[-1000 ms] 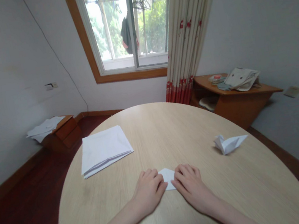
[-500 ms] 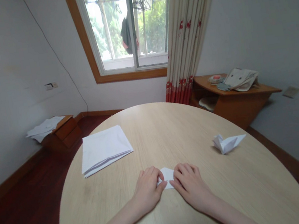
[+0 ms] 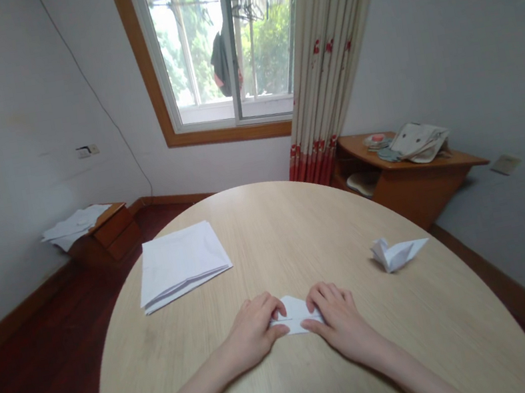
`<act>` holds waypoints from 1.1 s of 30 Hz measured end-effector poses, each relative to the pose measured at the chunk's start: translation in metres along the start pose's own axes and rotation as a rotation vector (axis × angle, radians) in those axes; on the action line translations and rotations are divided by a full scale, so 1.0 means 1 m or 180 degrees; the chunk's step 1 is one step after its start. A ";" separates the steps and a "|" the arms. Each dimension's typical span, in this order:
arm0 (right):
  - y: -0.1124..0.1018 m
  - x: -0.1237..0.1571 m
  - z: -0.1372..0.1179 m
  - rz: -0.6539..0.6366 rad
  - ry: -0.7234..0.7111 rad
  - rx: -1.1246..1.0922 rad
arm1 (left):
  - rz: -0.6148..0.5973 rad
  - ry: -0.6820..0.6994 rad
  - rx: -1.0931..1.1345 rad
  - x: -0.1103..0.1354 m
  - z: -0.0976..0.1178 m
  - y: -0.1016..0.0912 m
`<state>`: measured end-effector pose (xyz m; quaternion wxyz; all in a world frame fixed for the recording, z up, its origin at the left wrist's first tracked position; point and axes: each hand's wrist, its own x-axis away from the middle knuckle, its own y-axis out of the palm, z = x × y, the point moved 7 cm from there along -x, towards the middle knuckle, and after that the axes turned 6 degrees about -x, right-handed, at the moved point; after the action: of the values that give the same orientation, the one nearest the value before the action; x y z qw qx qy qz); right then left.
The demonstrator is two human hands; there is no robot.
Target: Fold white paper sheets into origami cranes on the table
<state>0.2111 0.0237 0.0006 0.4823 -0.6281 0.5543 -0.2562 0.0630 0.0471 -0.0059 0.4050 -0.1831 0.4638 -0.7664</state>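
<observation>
Round table; window at 12 o'clock; left hand, right hand grasping folded paper; ends partly hidden.

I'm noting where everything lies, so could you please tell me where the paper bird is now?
In the head view, the paper bird sits on the right side of the round table, beyond and to the right of the right hand.

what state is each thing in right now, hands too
Small paper: folded, lying on the table
Left hand: curled, on the paper's left end
Right hand: curled, on its right end
Paper stack: lying, near edge slightly parted
Paper bird: folded, upright
Curtain: gathered to one side
Drawers: shut
Window: cannot tell if fully shut
</observation>
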 end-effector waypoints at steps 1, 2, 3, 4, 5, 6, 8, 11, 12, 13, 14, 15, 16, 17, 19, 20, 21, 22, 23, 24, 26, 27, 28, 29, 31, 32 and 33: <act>0.000 0.000 0.001 -0.0040 0.0025 -0.0018 | -0.0026 0.0031 0.0048 0.000 -0.001 0.000; 0.000 -0.001 0.003 -0.0087 0.0062 -0.0042 | -0.0045 0.0052 0.0107 0.000 -0.002 -0.001; 0.000 -0.001 0.004 -0.0134 0.0104 -0.0069 | -0.0061 0.0065 0.0181 -0.001 -0.003 -0.002; -0.001 -0.001 0.006 -0.0175 0.0145 -0.0100 | -0.0078 0.0072 0.0264 -0.001 -0.003 -0.003; -0.001 -0.001 0.008 -0.0206 0.0184 -0.0134 | -0.0100 0.0078 0.0351 -0.001 -0.004 -0.003; -0.002 -0.001 0.009 -0.0234 0.0218 -0.0169 | -0.0124 0.0089 0.0439 -0.001 -0.005 -0.004; -0.004 -0.001 0.012 -0.0283 0.0267 -0.0224 | -0.0175 0.0133 0.0593 -0.001 -0.006 -0.006; -0.006 -0.001 0.016 -0.0336 0.0278 -0.0225 | -0.0275 0.0209 0.0735 -0.001 -0.007 -0.009; -0.007 -0.001 0.017 -0.0341 0.0270 -0.0211 | -0.0309 0.0235 0.0753 -0.001 -0.008 -0.010; -0.008 0.000 0.018 -0.0342 0.0262 -0.0200 | -0.0334 0.0262 0.0756 -0.001 -0.008 -0.011; -0.008 0.000 0.019 -0.0345 0.0258 -0.0195 | -0.0349 0.0293 0.0750 -0.001 -0.009 -0.012; -0.008 0.000 0.019 -0.0351 0.0255 -0.0199 | -0.0354 0.0326 0.0736 0.000 -0.009 -0.012; -0.008 0.000 0.020 -0.0358 0.0251 -0.0208 | -0.0348 0.0360 0.0717 0.000 -0.009 -0.013; -0.008 0.000 0.020 -0.0365 0.0241 -0.0222 | -0.0330 0.0393 0.0704 0.000 -0.010 -0.014; -0.008 0.000 0.019 -0.0372 0.0218 -0.0256 | -0.0264 0.0487 0.0713 0.000 -0.009 -0.015; -0.008 0.001 0.019 -0.0374 0.0217 -0.0270 | -0.0224 0.0553 0.0725 0.001 -0.007 -0.016; -0.009 0.001 0.018 -0.0376 0.0227 -0.0278 | -0.0184 0.0626 0.0740 0.002 -0.006 -0.016; -0.009 0.001 0.018 -0.0378 0.0248 -0.0276 | -0.0158 0.0696 0.0764 0.002 -0.004 -0.016; -0.009 0.001 0.018 -0.0384 0.0270 -0.0263 | -0.0155 0.0749 0.0799 0.003 -0.003 -0.016; -0.010 0.002 0.017 -0.0388 0.0287 -0.0240 | -0.0180 0.0774 0.0839 0.004 -0.002 -0.015; -0.011 0.003 0.015 -0.0387 0.0269 -0.0190 | -0.0288 0.0748 0.0912 0.004 -0.001 -0.011; -0.011 0.003 0.014 -0.0377 0.0235 -0.0175 | -0.0347 0.0715 0.0927 0.004 -0.002 -0.010; -0.012 0.003 0.012 -0.0363 0.0195 -0.0166 | -0.0396 0.0683 0.0920 0.004 -0.002 -0.008; -0.012 0.004 0.010 -0.0346 0.0154 -0.0161 | -0.0426 0.0660 0.0895 0.004 -0.002 -0.007; -0.013 0.004 0.006 -0.0306 0.0063 -0.0164 | -0.0431 0.0642 0.0833 0.004 -0.003 -0.007; -0.013 0.004 0.004 -0.0279 0.0009 -0.0169 | -0.0417 0.0647 0.0799 0.004 -0.003 -0.007; -0.014 0.005 0.001 -0.0253 -0.0059 -0.0185 | -0.0398 0.0660 0.0759 0.004 -0.003 -0.007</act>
<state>0.2192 0.0185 0.0112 0.4583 -0.6657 0.5317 -0.2531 0.0557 0.0477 -0.0020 0.3253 -0.0821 0.3966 -0.8545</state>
